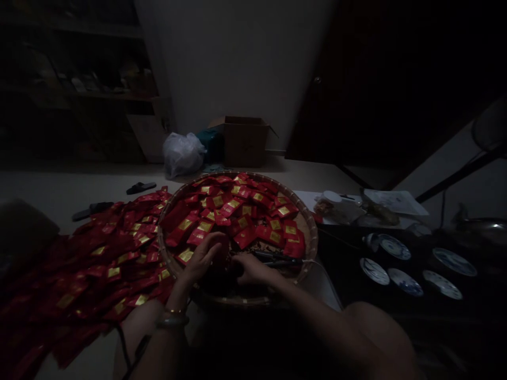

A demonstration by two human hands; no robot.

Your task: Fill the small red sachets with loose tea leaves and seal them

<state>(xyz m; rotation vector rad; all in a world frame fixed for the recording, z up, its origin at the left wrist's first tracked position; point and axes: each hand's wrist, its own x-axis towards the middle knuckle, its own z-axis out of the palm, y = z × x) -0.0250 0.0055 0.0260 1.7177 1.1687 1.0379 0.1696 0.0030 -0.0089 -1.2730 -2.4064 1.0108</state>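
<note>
In the dim head view, a round woven bamboo tray [311, 227] sits before me, heaped with red packets [245, 211] bearing gold labels. My left hand [202, 258] is at the tray's near side, its fingers curved around a dark red packet [222, 249]. Close beside it, my right hand [251, 268] has its fingers curled at the packet's lower right; their tips are in shadow. Dark loose bits [259, 246] are scattered by the hands. A dark long-handled tool [279, 259] with a cord lies right of my right hand.
More red packets [119, 258] cover the floor at left, near dark slippers [140, 187]. An open cardboard box [245, 142] and a white plastic bag [182, 153] stand by the wall. At right, a dark table [340, 253] carries several blue-and-white dishes [406, 281].
</note>
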